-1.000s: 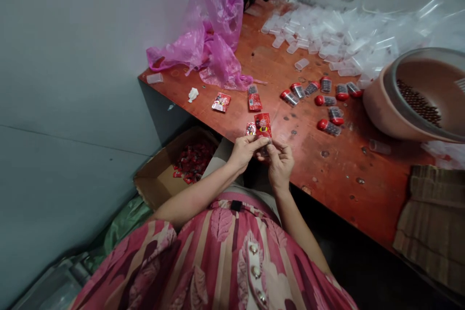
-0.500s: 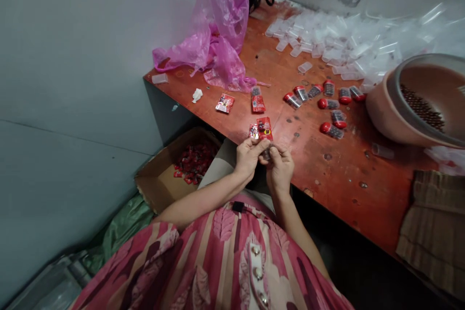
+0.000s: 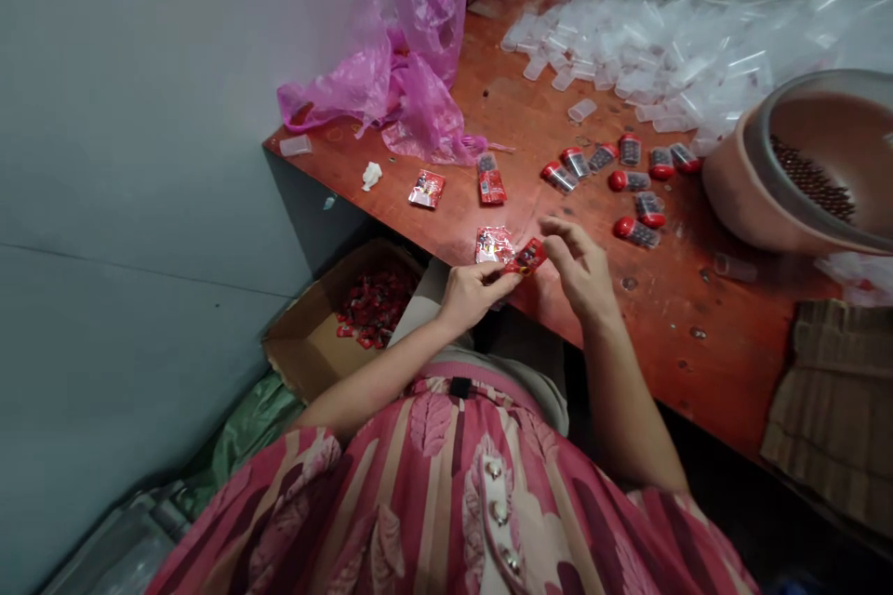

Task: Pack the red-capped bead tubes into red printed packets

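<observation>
My left hand (image 3: 473, 296) pinches a small red printed packet (image 3: 531, 255) at the table's front edge, its lower part covered by the fingers. Just beyond the fingertips lies another shiny red packet (image 3: 494, 244). To the right of the held packet, my right hand (image 3: 584, 268) is raised with its fingers apart, slightly blurred, and nothing shows in it. Farther back are a flat red packet (image 3: 427, 190) and a small clear container in a red wrapper (image 3: 491, 186). Several red-capped clear containers (image 3: 636, 232) filled with dark beads lie to the right.
A heap of clear plastic containers (image 3: 628, 56) covers the table's back. Nested bowls (image 3: 729, 177) with brown beads stand at right, near corrugated cardboard (image 3: 833, 390). A pink plastic bag (image 3: 419, 65) lies back left. Below the edge, a cardboard box (image 3: 299, 339) holds red packets.
My right hand has let go and moved right and up, its fingers spreading. The red packet in my left hand now tilts to the right. The camera view has shifted slightly.
</observation>
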Demonstrator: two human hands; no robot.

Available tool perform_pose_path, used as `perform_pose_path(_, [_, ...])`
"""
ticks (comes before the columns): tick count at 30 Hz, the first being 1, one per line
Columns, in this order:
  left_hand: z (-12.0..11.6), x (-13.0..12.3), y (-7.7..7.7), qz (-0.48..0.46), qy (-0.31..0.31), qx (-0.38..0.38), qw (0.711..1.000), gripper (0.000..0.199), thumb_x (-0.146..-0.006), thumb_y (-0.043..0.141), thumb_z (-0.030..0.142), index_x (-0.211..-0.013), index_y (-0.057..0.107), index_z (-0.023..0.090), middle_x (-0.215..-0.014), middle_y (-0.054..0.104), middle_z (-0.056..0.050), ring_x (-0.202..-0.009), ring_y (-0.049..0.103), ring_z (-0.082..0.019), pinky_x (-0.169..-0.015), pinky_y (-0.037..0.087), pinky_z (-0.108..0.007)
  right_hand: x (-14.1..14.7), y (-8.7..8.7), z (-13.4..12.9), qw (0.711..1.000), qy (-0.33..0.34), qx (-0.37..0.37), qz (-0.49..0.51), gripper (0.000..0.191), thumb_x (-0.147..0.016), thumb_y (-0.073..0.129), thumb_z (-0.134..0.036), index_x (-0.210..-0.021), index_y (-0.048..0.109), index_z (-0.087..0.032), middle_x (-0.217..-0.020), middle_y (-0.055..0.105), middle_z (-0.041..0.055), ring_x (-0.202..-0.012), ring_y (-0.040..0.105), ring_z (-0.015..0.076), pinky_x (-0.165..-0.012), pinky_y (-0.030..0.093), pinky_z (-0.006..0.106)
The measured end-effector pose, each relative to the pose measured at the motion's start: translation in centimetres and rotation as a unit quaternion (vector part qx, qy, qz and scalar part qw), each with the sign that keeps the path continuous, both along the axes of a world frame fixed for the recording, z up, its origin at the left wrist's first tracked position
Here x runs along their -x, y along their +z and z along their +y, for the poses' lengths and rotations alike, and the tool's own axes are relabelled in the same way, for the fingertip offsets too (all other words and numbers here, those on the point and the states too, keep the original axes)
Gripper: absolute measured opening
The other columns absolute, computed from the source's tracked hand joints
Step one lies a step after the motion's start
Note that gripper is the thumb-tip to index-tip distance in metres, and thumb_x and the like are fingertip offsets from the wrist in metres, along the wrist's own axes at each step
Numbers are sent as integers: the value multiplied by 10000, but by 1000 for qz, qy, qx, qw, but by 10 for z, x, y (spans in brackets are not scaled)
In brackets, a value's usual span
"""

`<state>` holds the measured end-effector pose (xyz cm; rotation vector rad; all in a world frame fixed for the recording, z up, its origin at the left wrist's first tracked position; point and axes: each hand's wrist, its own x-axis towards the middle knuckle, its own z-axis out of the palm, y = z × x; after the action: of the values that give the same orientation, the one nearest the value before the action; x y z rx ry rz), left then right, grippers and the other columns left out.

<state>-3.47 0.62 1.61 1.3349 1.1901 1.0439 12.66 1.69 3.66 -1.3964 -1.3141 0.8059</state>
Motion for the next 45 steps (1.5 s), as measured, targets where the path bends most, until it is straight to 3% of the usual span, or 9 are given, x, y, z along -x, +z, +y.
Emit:
perform_pose_path(2, [-4, -1, 4, 46, -19, -32, 998, 258, -751, 612, 397, -661, 675, 164, -535, 471, 38, -522, 376, -78, -528, 281, -216, -4, 8, 13, 993, 106, 43, 8, 315, -765, 613, -499, -837, 656, -195, -807, 669, 17, -705, 606, 139, -671, 492, 274])
perform_pose_path(4, [-7, -3, 6, 76, -20, -61, 995, 250, -746, 615, 374, -614, 652, 165, -510, 434, 44, -501, 337, -74, -525, 263, -221, -2, 9, 20, 988, 140, 44, -39, 310, -761, 625, -486, -696, 628, -183, -639, 613, -5, -599, 556, 125, -627, 471, 271])
perform_pose_path(8, [-11, -6, 0, 85, -15, -55, 995, 235, -740, 620, 359, -616, 651, 161, -518, 461, 39, -513, 354, -76, -532, 280, -216, 11, -2, 23, 990, 11, -61, -129, 265, -749, 659, -428, -639, 610, -191, -641, 603, -5, -646, 544, 129, -726, 460, 287])
perform_pose_path(13, [-6, -2, -14, -101, 39, 94, 990, 260, -701, 665, 403, -688, 675, 143, -573, 546, 27, -528, 434, -76, -526, 332, -201, 16, -12, 8, 994, -93, -61, 20, 264, -854, 517, -426, -895, 640, -197, -879, 658, 20, -822, 606, 140, -776, 495, 294])
perform_pose_path(17, [4, -7, -14, -292, 83, 152, 940, 279, -681, 698, 397, -764, 668, 132, -692, 618, 2, -601, 517, -83, -620, 419, -214, 25, -24, -23, 991, -24, 48, 124, 292, -771, 642, -400, -977, 597, -198, -924, 665, 29, -778, 638, 134, -703, 541, 280])
perform_pose_path(22, [10, -14, -4, -374, 69, 188, 906, 379, -666, 698, 491, -671, 605, 123, -600, 568, 3, -532, 490, -72, -553, 407, -205, 39, -37, -44, 951, 38, 161, 260, 299, -709, 706, -361, -917, 589, -181, -711, 675, -18, -555, 644, 114, -552, 565, 256])
perform_pose_path(29, [15, -9, -1, -345, 0, 222, 912, 403, -619, 736, 489, -651, 589, 115, -569, 548, 0, -482, 473, -75, -496, 388, -219, 37, -36, -44, 956, 15, 159, 245, 249, -698, 715, -341, -846, 629, -161, -660, 687, -7, -487, 628, 109, -488, 549, 234])
perform_pose_path(37, [1, -19, -12, -233, 138, 131, 954, 365, -646, 718, 448, -564, 564, 127, -513, 458, 46, -463, 372, -40, -455, 297, -194, 53, -30, -49, 971, -45, 110, 206, 232, -706, 704, -332, -834, 616, -160, -627, 670, -22, -452, 601, 99, -459, 525, 225])
perform_pose_path(45, [4, -12, -6, -341, 108, 198, 913, 372, -584, 765, 431, -670, 565, 129, -600, 533, 32, -501, 459, -50, -498, 372, -194, 53, -38, -51, 978, -31, 117, 168, 270, -696, 714, -337, -879, 621, -161, -630, 649, -36, -478, 603, 92, -483, 527, 216])
